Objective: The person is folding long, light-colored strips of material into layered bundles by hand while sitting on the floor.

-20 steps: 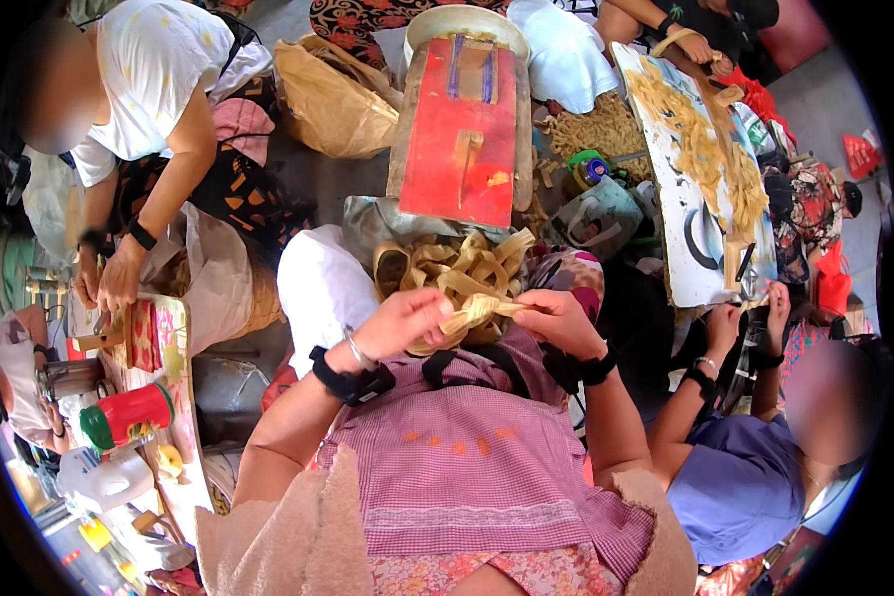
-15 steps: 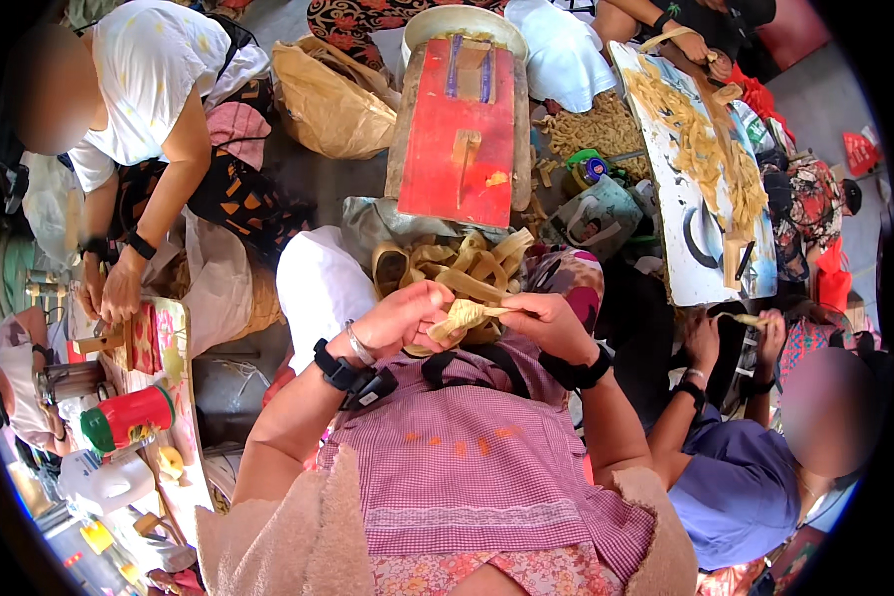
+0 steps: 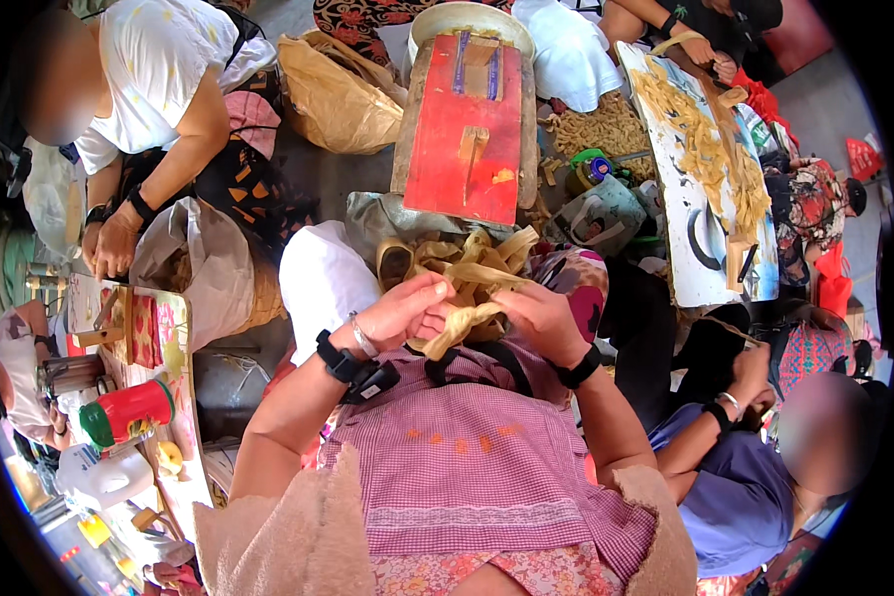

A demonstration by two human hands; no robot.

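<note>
A flat, pliable tan strip [image 3: 457, 328], folded and twisted into a loose knot, is between my two hands above my lap. My left hand [image 3: 412, 310] has its fingers curled in at the strip's left side, thumb on top. On the other side my right hand [image 3: 543, 320] pinches the strip with thumb and fingers. Just beyond my hands lies a heap of similar tan strips [image 3: 477, 256], partly covered by them. I cannot make out what the strips are made of.
Ahead stands a red board [image 3: 464, 129] with a wooden piece on it. A white board [image 3: 700, 179] with tan pieces is at the right, a brown paper bag [image 3: 338, 94] at the far left. Co-workers sit on both sides; a red jar [image 3: 129, 412] is on the left table.
The twisted strip has gone from a compact fold to a looser knot with its end hanging down toward me. My right hand has turned and shifted slightly. Co-workers' hands moved too.
</note>
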